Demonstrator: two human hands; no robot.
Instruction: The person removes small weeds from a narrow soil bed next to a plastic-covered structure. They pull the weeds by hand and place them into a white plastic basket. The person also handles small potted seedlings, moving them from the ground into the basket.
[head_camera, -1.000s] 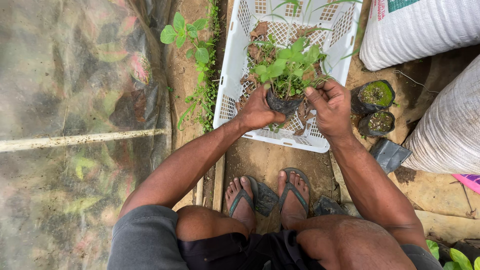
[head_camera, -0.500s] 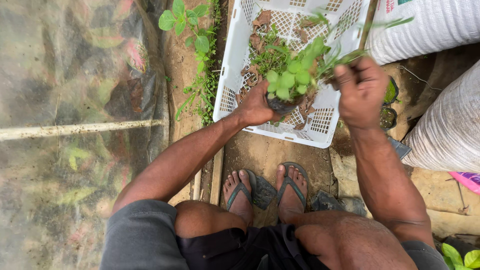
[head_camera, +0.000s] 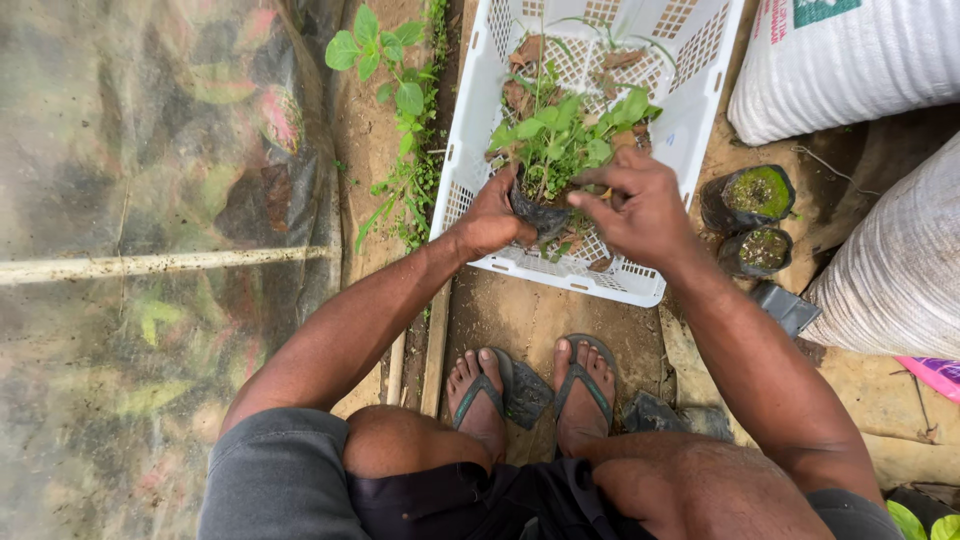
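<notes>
Change: half a second ago our right hand (head_camera: 640, 205) was lifted up to the right, above the crate rim, and apart from the plant; now it has come back down and lies beside the leaves (head_camera: 560, 135), so both hands meet at the seedling again.
Meaning: we judge that the work on this one plant goes on (something was perhaps pulled away from it, but we cannot tell what).
Left hand: our left hand (head_camera: 492, 215) is closed around the bag (head_camera: 540, 212) from the left side, the thumb on its front.
Right hand: the fingers are bent and pressed together near the stems; whether they pinch a stem or only touch it, we cannot tell.
Seedling: it is held just over the near end of the crate (head_camera: 690, 90), between the two hands.
Bag: small, black, soft plastic, a little crumpled, filled with dark soil.
Leaves: bright green, oval, smooth, on thin stems.
Crate: white hard plastic, rectangular, with a lattice of holes; dry brown leaves lie inside.
Pots: two more black pots (head_camera: 755, 215) stand on the earth to the right, with mossy green tops.
Sacks: white woven sacks (head_camera: 850, 60), rounded and full.
Ground: bare brown soil, uneven; our feet in sandals (head_camera: 530, 385) rest on it.
</notes>
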